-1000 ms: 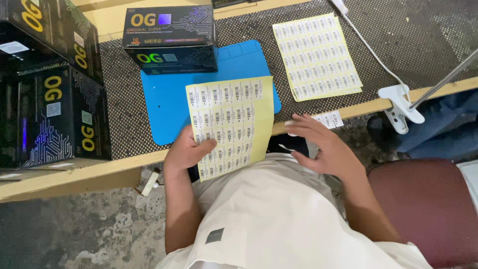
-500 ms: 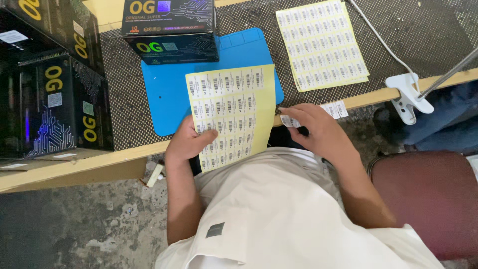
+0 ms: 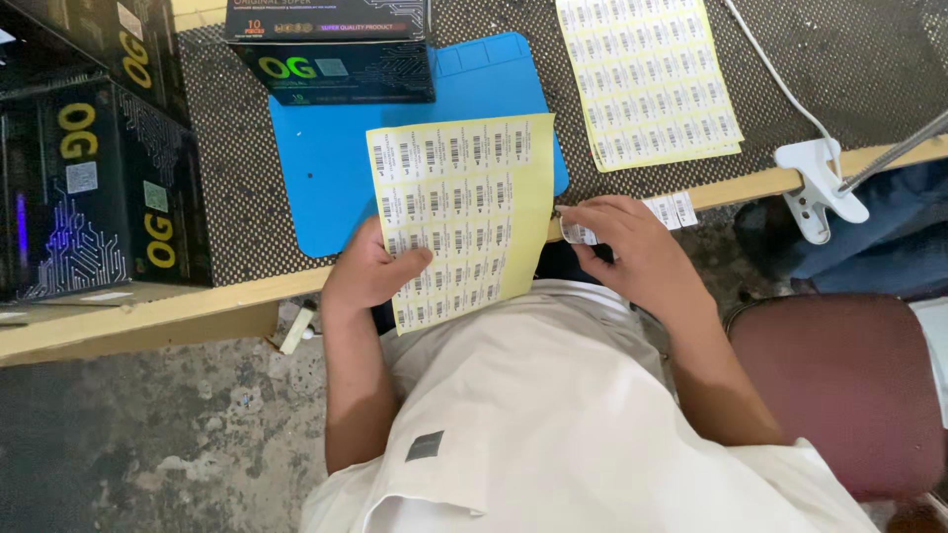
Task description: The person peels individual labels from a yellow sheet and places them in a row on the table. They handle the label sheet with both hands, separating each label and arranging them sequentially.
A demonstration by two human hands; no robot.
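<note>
I'm looking down over the table [image 3: 148, 321], its pale wooden edge running just in front of the body, with bare grey floor [image 3: 148, 444] open to the left. On the dark dotted mat lies a smooth blue pad [image 3: 336, 168], black boxes [image 3: 99, 178] crowding its left and top. The left hand [image 3: 367, 276] is closed on the lower edge of the yellow label sheet [image 3: 464, 207], thumb pressed on its face (thin paper, overhanging the table edge). The right hand [image 3: 632, 252] pinches a small white label [image 3: 576, 232] just beside the sheet's right edge. A second label sheet [image 3: 647, 79] lies flat, well apart.
</note>
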